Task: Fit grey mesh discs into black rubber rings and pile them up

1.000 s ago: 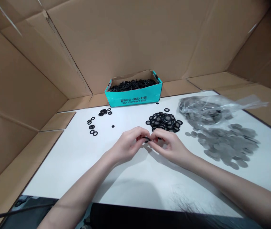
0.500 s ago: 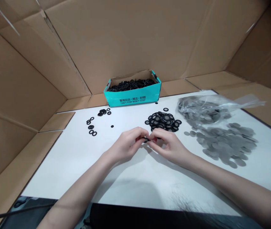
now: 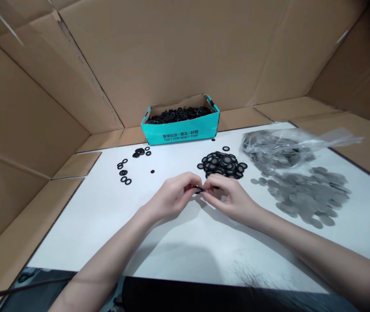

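Observation:
Between my two hands, a little above the table, is a black ring (image 3: 198,190), tilted, with a greyish middle. My left hand (image 3: 178,194) pinches its left side between thumb and fingers. My right hand (image 3: 222,193) is closed on its right side, thumb and forefinger meeting at the edge. Just behind my hands lies a pile of black rings with grey discs in them (image 3: 225,161). Loose grey mesh-like discs (image 3: 308,195) are spread in a heap to the right of my right hand.
A turquoise box (image 3: 181,132) full of black rings stands at the back. Several loose black rings (image 3: 128,181) lie on the left of the white table (image 3: 106,225). A clear plastic bag (image 3: 279,147) of grey discs lies at the back right. Cardboard walls (image 3: 171,52) surround the table.
The ring between my fingers is tilted slightly differently, showing more of its face. Both hands keep almost the same place and grip; the whole view has shifted very slightly.

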Motion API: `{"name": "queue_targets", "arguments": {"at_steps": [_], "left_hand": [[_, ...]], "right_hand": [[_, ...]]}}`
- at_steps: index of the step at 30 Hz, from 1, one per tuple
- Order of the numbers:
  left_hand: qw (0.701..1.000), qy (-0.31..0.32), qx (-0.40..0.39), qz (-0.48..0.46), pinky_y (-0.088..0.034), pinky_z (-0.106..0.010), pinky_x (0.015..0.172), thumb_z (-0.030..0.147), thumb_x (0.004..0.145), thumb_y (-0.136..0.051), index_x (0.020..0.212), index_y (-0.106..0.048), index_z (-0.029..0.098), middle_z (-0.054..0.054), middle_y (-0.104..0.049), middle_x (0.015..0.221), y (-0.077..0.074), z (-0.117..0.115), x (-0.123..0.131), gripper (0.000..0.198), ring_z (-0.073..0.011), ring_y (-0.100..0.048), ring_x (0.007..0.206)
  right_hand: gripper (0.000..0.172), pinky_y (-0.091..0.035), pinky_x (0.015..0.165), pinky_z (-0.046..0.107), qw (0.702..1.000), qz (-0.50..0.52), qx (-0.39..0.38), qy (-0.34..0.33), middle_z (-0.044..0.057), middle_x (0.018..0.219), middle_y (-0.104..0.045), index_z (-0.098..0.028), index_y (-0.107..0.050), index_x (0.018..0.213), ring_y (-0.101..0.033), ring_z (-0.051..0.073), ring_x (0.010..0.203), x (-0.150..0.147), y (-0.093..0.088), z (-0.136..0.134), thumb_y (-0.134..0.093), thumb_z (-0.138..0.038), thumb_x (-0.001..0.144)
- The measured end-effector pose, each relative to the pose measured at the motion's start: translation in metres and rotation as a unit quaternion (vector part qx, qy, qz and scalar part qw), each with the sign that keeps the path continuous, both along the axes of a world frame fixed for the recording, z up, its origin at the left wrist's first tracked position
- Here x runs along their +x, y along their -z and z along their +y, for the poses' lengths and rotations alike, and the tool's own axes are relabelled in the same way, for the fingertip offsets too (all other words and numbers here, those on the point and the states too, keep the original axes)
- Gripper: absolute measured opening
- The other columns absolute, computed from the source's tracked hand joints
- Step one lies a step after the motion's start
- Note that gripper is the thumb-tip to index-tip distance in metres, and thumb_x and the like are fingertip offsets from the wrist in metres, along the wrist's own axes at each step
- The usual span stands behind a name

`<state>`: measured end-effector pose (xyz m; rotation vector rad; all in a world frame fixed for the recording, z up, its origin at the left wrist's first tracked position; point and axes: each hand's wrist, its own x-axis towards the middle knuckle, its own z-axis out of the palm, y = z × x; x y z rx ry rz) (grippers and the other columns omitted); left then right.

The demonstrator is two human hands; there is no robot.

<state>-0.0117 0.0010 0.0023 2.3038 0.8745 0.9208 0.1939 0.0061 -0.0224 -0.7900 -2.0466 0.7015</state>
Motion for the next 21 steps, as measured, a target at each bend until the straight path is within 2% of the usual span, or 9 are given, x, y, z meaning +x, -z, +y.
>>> {"name": "queue_targets", "arguments": {"at_steps": [7, 15, 21], "left_hand": [[1.0, 0.004, -0.009, 0.015, -0.046, -0.02, 0.068, 0.006, 0.091, -0.048, 0.1, -0.056, 0.019, -0.002, -0.067, 0.093, -0.0032, -0.0009, -0.0001, 0.018, -0.01, -0.06, 0.077], [0.997, 0.036, -0.019, 0.065, -0.048, -0.023, 0.076, 0.007, 0.094, -0.046, 0.105, -0.057, 0.02, -0.003, -0.069, 0.101, -0.0039, -0.0009, -0.0021, 0.02, -0.0118, -0.064, 0.087], [0.998, 0.008, -0.029, 0.053, -0.049, -0.025, 0.076, 0.01, 0.094, -0.048, 0.106, -0.056, 0.021, -0.004, -0.067, 0.1, 0.0005, -0.0016, -0.0019, 0.018, -0.0126, -0.062, 0.085]], "right_hand": [[0.013, -0.039, 0.061, 0.027, 1.0, -0.007, 0.005, 0.006, 0.0, 0.068, -0.058, -0.02, -0.055, 0.074, -0.053, 0.015, 0.067, -0.0007, 0.0007, 0.0003, -0.056, -0.015, 0.087], [0.013, -0.039, 0.06, 0.028, 1.0, -0.017, 0.009, 0.006, 0.0, 0.066, -0.058, -0.02, -0.057, 0.074, -0.053, 0.015, 0.066, -0.0011, 0.0022, -0.0001, -0.056, -0.017, 0.087], [0.014, -0.042, 0.064, 0.028, 1.0, -0.021, 0.0, 0.004, 0.002, 0.069, -0.063, -0.02, -0.06, 0.075, -0.056, 0.016, 0.07, 0.0021, 0.0025, 0.0026, -0.059, -0.018, 0.088]]}}
